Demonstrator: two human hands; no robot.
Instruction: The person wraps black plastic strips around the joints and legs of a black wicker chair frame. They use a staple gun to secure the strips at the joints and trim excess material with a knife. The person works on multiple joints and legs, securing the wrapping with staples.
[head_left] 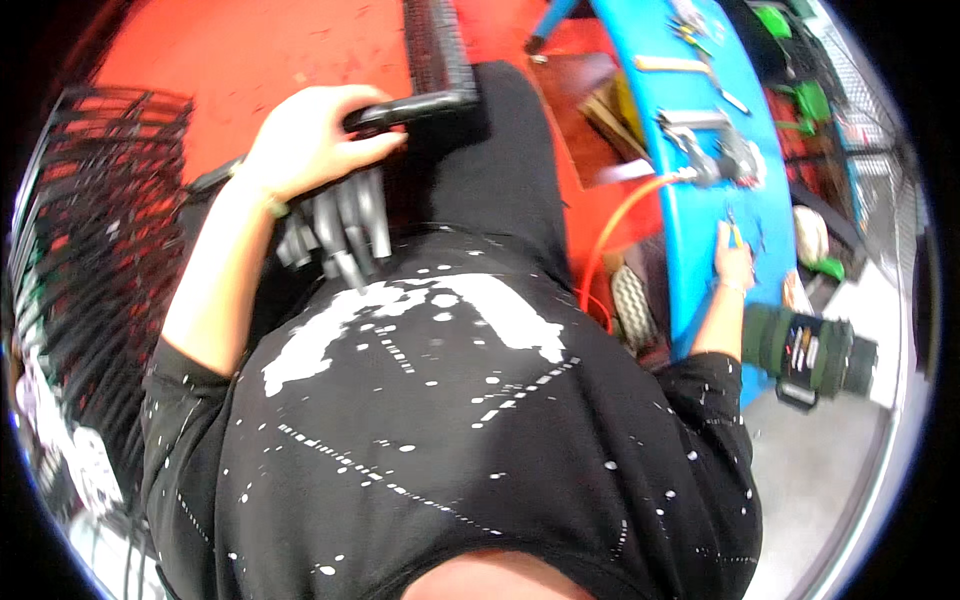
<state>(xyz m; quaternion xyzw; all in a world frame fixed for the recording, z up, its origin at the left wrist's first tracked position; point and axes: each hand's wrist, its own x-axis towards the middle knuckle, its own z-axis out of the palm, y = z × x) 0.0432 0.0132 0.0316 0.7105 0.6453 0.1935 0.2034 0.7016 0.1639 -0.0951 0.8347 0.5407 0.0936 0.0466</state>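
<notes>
My left hand [310,140] is curled around the end of a black tube [420,108], part of a black angular frame [436,45] lying over my dark-trousered leg. Just below that hand sits a bunch of grey metal tubes [350,225], blurred. Off to the right, over a blue table [690,270], my right hand [735,265] is closed on a small hand tool with yellow handles [737,235], which looks like pliers. Its tip is too small to make out. Beyond it lies a grey metal power tool [725,165] with an orange hose [610,225].
Many slim black metal pieces are stacked at the left [110,250]. A wooden-handled tool [672,64] lies on the table farther off. By its right edge stands a dark green and black cylindrical object [808,352]. A shoe [632,305] rests beside the table. The floor covering [240,50] is red.
</notes>
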